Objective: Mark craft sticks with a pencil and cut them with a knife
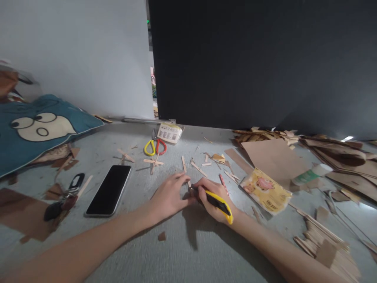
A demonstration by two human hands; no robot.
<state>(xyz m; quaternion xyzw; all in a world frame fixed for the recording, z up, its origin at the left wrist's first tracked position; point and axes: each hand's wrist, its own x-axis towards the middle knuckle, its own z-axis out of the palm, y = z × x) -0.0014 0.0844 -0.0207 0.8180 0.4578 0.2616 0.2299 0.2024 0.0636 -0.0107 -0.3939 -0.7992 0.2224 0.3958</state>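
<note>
My right hand [215,198] is wrapped round a yellow and black utility knife [219,203], its tip pointing down at a small wooden stick piece [189,183]. Fingers of my left hand [171,192] press that piece against the grey table, close beside the blade. Part of the piece is hidden by the fingers. Just beyond my hands lie a short stick [183,164], a longer slanting stick [198,169] and several small cut bits. Crossed wooden sticks [153,162] lie to the left of these.
A phone [108,190] and keys [63,204] lie left. Scissors [155,147] and a small packet [170,133] are ahead. At right are a yellow packet [266,191], a glue bottle [312,174], cardboard [273,157] and piled sticks [326,243]. A blue cushion [59,122] sits far left.
</note>
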